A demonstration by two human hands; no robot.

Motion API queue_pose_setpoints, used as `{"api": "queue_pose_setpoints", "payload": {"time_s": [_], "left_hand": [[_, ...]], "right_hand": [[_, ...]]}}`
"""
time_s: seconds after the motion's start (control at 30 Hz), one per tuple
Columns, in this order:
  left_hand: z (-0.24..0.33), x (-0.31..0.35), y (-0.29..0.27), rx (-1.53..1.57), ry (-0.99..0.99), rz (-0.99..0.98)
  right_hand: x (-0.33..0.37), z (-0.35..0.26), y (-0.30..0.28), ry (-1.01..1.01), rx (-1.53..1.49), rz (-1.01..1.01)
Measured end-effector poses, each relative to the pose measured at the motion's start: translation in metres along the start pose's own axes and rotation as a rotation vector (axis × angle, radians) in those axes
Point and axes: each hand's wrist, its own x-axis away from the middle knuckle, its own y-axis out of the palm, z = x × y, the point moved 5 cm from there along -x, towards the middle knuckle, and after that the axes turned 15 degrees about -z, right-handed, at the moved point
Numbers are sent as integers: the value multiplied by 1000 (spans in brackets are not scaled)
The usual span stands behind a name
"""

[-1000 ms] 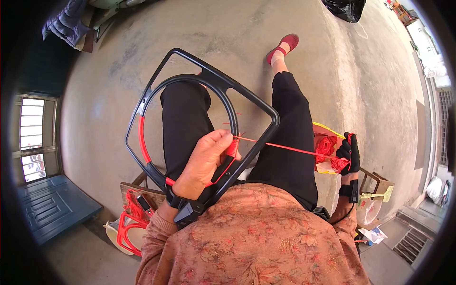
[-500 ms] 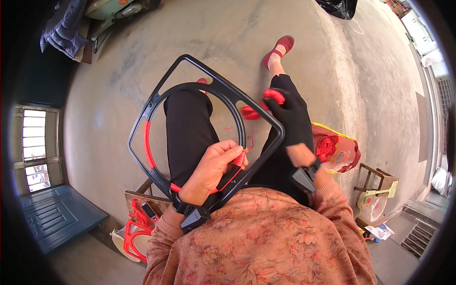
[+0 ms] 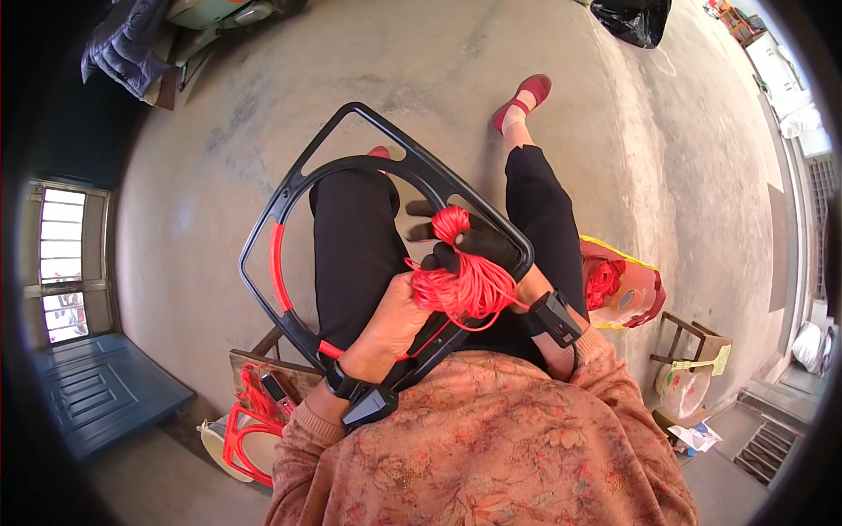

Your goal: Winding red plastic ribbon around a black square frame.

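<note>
A black frame with a round ring inside (image 3: 282,202) rests over my lap, tilted. Red cord wrapping (image 3: 279,267) covers part of the ring's left side, and another short red band sits lower down. My bare left hand (image 3: 388,317) is closed around the ring's lower right part; the bundle hides its fingertips. In a black glove, my right hand (image 3: 491,248) grips a bundle of red cord (image 3: 465,289) by its middle, with some fingers stretched out. The bundle lies over the ring, against my left hand.
At my right, a red bag with a yellow rim (image 3: 653,298) holds more red cord. A small wooden stool (image 3: 706,342) stands behind it. To my left are a wooden seat (image 3: 250,364) and a red frame (image 3: 235,451). A black plastic bag (image 3: 631,22) lies far ahead.
My right hand has come left and inward with the red cord bundle, from beyond the frame's right edge to over the ring beside my left hand. My left hand keeps its hold.
</note>
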Motion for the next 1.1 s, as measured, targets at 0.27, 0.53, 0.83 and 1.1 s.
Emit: {"api": "queue_pose_setpoints", "payload": {"time_s": [0.27,0.53,0.83,1.1], "left_hand": [[14,6,0,78,-144,2],[12,3,-3,142,-146,14],[12,0,1,148,-141,34],[9,-1,6,154,-178,-61]], "right_hand": [[111,-30,-36,-239,226,710],[256,-99,-49,-547,44,479],[202,-97,-54,-213,666,1054],[47,-38,-42,-81,1085,946]]}}
